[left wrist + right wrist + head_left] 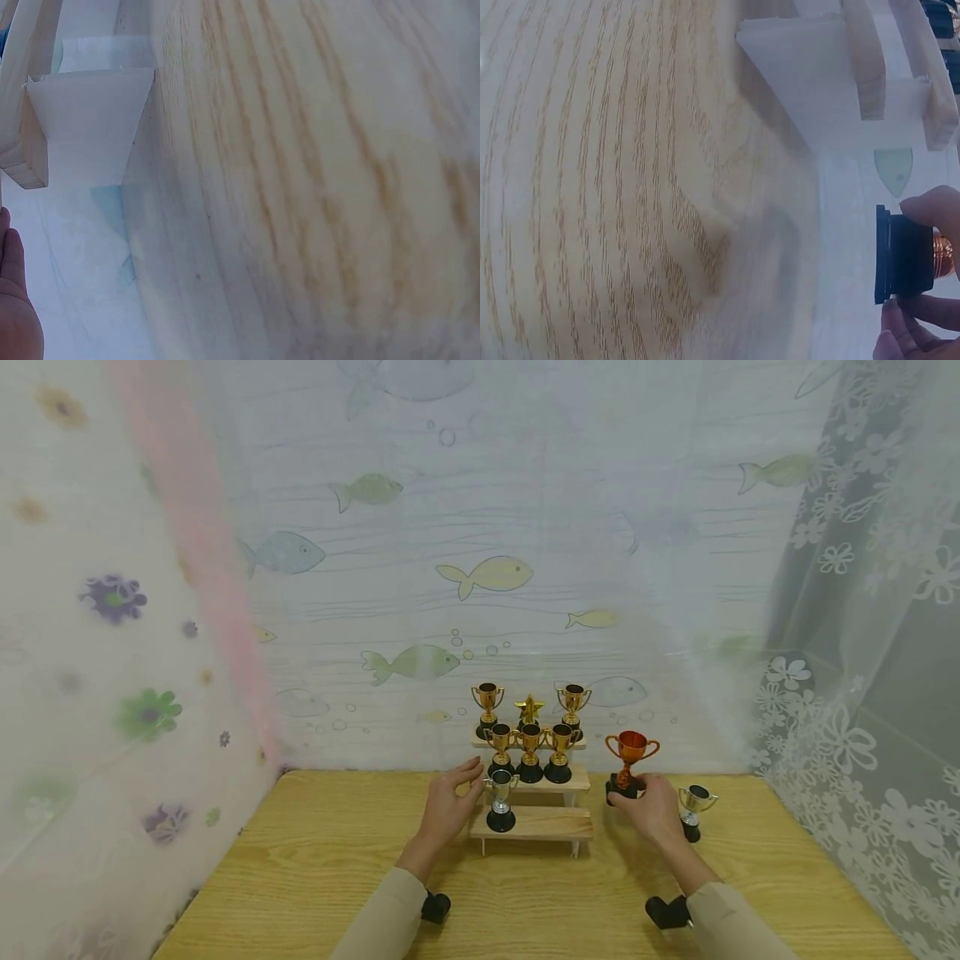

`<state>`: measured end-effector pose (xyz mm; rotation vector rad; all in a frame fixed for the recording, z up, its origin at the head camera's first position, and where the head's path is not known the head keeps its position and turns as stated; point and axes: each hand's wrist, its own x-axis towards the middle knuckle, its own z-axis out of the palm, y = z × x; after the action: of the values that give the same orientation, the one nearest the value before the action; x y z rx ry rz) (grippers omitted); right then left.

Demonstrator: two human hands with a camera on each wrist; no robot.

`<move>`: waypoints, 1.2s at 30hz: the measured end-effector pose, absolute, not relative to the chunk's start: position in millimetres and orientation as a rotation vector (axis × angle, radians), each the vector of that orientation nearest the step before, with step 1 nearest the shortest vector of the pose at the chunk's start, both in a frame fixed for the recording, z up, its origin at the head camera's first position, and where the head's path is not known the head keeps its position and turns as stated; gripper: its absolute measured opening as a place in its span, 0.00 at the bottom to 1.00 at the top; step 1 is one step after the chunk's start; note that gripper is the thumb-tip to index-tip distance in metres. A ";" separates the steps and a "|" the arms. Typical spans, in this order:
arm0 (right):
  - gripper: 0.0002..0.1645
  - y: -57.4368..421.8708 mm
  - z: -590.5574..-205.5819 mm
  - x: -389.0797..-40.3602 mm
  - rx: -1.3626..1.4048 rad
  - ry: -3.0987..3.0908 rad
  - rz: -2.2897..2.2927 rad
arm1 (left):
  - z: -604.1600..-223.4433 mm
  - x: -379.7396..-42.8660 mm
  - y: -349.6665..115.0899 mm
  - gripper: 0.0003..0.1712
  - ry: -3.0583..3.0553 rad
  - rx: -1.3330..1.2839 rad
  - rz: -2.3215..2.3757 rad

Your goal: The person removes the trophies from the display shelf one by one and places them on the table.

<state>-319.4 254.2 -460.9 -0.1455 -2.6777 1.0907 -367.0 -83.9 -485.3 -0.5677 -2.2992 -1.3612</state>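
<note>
My right hand (651,807) grips a bronze trophy cup (632,746) by its black base (910,253), thumb on one side and fingers on the other, to the right of a stepped wooden stand (551,823). At the stand's left side, my left hand (447,800) has its fingers extended beside the steps. Near those fingertips a silver trophy cup (502,795) stands on the lowest step. Three gold trophy cups (530,742) line the middle step. On the top step, two more gold cups (573,700) flank a gold star trophy (529,708).
Another silver trophy cup (697,799) stands on the wood-grain table (337,852), right of my right hand. A fish-patterned sheet (405,577) hangs behind the table. Lacy floral fabric (847,743) borders the right side.
</note>
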 end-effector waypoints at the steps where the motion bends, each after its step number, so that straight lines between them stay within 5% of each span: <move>1: 0.37 254.7 -461.6 -320.3 -0.148 -2.676 1.094 | -485.2 -366.8 -84.0 0.17 -2.302 -0.565 -1.364; 36: 0.28 275.7 -495.2 -351.8 -0.262 -2.639 1.103 | -486.1 -369.0 -84.5 0.17 -2.296 -0.578 -1.337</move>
<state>-351.8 275.7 -495.2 -0.2618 -2.6387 1.1032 -369.0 -84.5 -486.1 -0.5776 -2.2961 -1.3368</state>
